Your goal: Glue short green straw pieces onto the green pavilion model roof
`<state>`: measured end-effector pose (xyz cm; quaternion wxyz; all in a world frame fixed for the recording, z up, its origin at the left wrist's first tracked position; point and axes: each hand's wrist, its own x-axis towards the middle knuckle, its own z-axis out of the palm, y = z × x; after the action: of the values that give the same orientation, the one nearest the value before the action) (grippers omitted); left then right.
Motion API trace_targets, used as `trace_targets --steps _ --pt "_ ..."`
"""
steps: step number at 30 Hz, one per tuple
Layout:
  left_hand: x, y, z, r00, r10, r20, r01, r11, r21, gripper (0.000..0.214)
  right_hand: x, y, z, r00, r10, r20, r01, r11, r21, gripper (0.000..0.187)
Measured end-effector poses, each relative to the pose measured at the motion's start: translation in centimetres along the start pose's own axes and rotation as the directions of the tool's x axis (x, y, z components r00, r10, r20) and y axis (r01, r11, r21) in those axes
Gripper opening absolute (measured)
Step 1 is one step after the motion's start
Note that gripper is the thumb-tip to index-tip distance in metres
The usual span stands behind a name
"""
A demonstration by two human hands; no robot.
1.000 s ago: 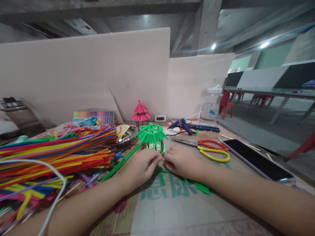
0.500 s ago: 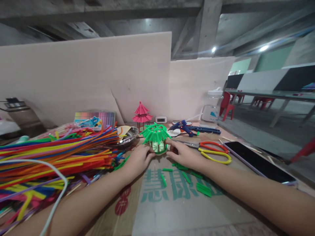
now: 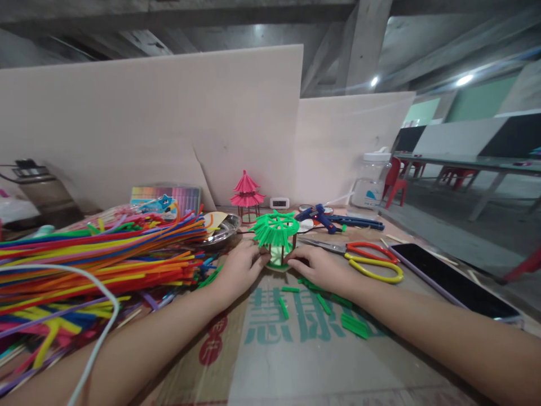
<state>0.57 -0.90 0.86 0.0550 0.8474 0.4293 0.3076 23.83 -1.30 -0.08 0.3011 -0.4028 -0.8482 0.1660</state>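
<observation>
A small green pavilion model [image 3: 276, 234] with a roof of green pipe-cleaner pieces stands on the cardboard sheet [image 3: 304, 361]. My left hand [image 3: 239, 269] grips its base from the left, fingers curled. My right hand [image 3: 319, 267] holds the base from the right, fingertips against it. Several short green pipe-cleaner pieces [image 3: 321, 307] lie on the cardboard just in front of my hands.
A big heap of coloured pipe cleaners [image 3: 97, 265] fills the left. Behind stand a pink pavilion model [image 3: 247, 194], a marker box [image 3: 164, 198] and a metal dish [image 3: 222, 230]. A blue glue gun [image 3: 323, 216], scissors [image 3: 366, 259], a phone [image 3: 454, 279] and a bottle [image 3: 368, 183] lie to the right.
Both hands moved forward from the cardboard and took hold of the green pavilion's base. The long green pipe cleaner that my left hand held a second ago is gone from it.
</observation>
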Motion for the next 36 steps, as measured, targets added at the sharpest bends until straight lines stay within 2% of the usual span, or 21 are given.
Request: trace_targets --steps 5,10,18,29,31,34,36 --pt "0.0 -0.6 0.4 0.998 -0.006 -0.062 0.004 1.0 -0.029 0.02 0.0 -0.2 -0.1 1.0 0.002 -0.017 -0.003 1.0 -0.026 0.021" --pt "0.0 -0.4 0.4 0.998 -0.055 0.005 0.056 0.998 -0.042 0.018 0.0 -0.3 -0.1 1.0 0.002 -0.015 -0.002 0.999 -0.035 0.021" --pt "-0.1 -0.1 0.2 0.997 -0.071 0.024 0.071 0.997 -0.013 0.016 -0.2 -0.6 -0.1 0.999 -0.021 -0.048 0.019 0.999 -0.036 0.02" --pt "-0.3 -0.6 0.8 0.998 -0.06 -0.028 0.054 0.984 -0.172 0.03 -0.6 -1.6 -0.6 0.99 -0.092 -0.111 0.086 0.994 -0.063 0.015" --pt "-0.4 -0.6 0.7 0.998 -0.05 -0.034 0.044 0.987 -0.157 0.03 -0.8 -1.7 -0.8 0.98 -0.118 -0.157 0.11 0.992 -0.063 0.017" --pt "-0.4 -0.4 0.5 0.999 -0.03 -0.027 0.028 0.995 -0.093 0.028 -1.3 -1.8 -1.0 0.941 -0.154 -0.302 0.159 0.987 -0.006 0.018" --pt "-0.4 -0.3 0.3 1.0 -0.023 -0.017 0.022 0.999 -0.046 0.025 -1.6 -1.9 -1.0 0.908 -0.17 -0.382 0.209 0.976 0.063 0.006"
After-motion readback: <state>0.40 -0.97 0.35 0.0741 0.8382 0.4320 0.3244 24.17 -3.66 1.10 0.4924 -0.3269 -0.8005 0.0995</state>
